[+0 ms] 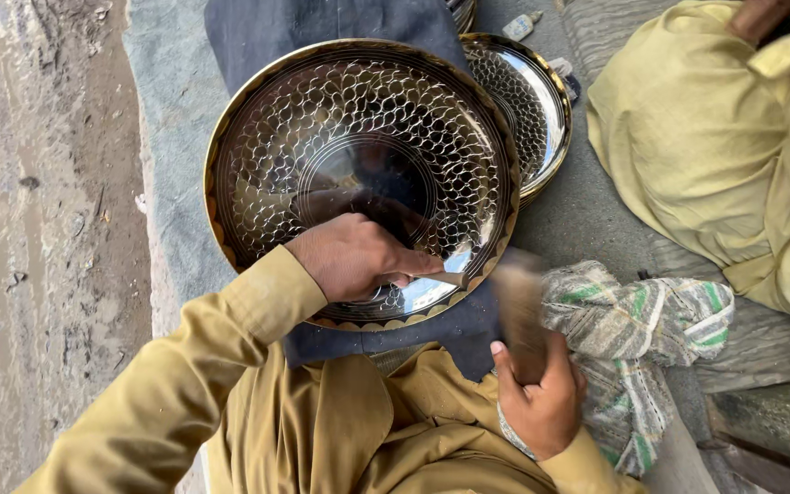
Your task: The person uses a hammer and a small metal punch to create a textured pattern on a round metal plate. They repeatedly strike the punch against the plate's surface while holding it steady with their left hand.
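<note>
A large round metal tray (358, 128), dark and shiny with an engraved scale pattern and a gold rim, lies on a dark cloth in front of me. My left hand (354, 256) rests on its near part, fingers closed on a small metal chisel (445, 277) whose tip touches the tray near the rim. My right hand (541, 393) grips a wooden mallet (518, 311), blurred, raised just right of the tray's near edge. Both my sleeves are mustard yellow.
A second engraved tray (528, 105) lies partly under the first at the back right. A striped green and white cloth (642, 329) is bunched at the right. Another person in yellow clothing (724, 137) sits at the far right. Bare muddy ground (38, 229) runs along the left.
</note>
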